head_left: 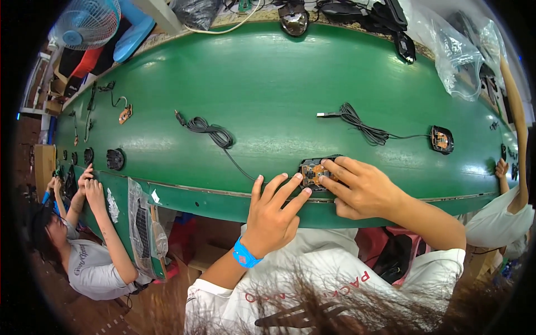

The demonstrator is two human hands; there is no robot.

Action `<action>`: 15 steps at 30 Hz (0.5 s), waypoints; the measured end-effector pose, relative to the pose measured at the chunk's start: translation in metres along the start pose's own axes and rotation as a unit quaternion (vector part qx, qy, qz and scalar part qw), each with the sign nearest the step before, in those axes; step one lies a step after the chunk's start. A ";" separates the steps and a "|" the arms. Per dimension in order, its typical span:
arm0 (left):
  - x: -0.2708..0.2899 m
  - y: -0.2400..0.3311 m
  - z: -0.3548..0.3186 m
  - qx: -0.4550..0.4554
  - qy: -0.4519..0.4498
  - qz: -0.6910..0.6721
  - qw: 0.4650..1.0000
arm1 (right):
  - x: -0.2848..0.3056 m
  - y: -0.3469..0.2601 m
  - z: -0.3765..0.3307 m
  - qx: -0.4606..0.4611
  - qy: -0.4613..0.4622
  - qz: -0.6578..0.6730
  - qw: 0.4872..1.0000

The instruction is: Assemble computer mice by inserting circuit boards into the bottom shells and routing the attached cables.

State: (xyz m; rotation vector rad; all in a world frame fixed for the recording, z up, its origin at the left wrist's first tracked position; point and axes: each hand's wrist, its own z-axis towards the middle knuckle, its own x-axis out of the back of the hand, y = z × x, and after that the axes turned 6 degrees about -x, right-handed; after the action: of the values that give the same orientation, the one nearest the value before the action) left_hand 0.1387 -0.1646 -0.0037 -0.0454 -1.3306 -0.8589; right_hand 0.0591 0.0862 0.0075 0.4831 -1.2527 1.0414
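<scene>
An uncovered computer mouse (312,173), a black base with an orange-brown circuit board in it, lies near the front edge of the green belt. My right hand (363,187) closes over its right side, index and middle fingers on the board. The thumb is bent below, close to the belt's edge. With fingers spread, my left hand (273,215) has its fingertips at the left side of the mouse and wears a blue wristband (245,254). A coiled black cable (209,133) lies to the left; its lead runs behind my left fingers towards the mouse.
Another open mouse (441,139) with a coiled cable (363,125) lies to the right. Leftward are a black mouse shell (115,159) and a loose circuit board (125,114). A co-worker (95,262) sits at left; another person's arm (516,128) reaches in at right. Plastic bags (460,61) hang over the far edge.
</scene>
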 end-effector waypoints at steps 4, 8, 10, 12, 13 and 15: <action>0.000 -0.007 0.004 -0.008 -0.007 -0.011 1.000 | -0.001 -0.001 0.000 -0.021 -0.001 0.018 1.000; 0.005 -0.013 0.014 -0.057 -0.006 0.000 0.998 | -0.004 -0.001 -0.006 -0.031 -0.005 0.041 0.999; 0.007 -0.012 0.021 -0.080 -0.023 0.003 0.997 | -0.013 -0.003 -0.011 -0.029 0.026 0.026 0.999; 0.005 -0.014 0.027 -0.095 -0.035 0.000 0.995 | -0.018 -0.002 -0.014 -0.035 0.040 0.018 0.998; 0.005 -0.016 0.029 -0.097 -0.044 0.007 0.994 | -0.019 -0.002 -0.014 -0.038 0.049 0.034 0.997; 0.004 -0.018 0.031 -0.099 -0.063 0.020 0.993 | -0.022 0.000 -0.016 -0.045 0.066 0.065 0.995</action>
State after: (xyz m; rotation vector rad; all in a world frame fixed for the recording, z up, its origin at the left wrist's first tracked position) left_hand 0.1029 -0.1640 0.0009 -0.2838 -1.3539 -0.9647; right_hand 0.0686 0.0902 -0.0177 0.2622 -1.2194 1.1042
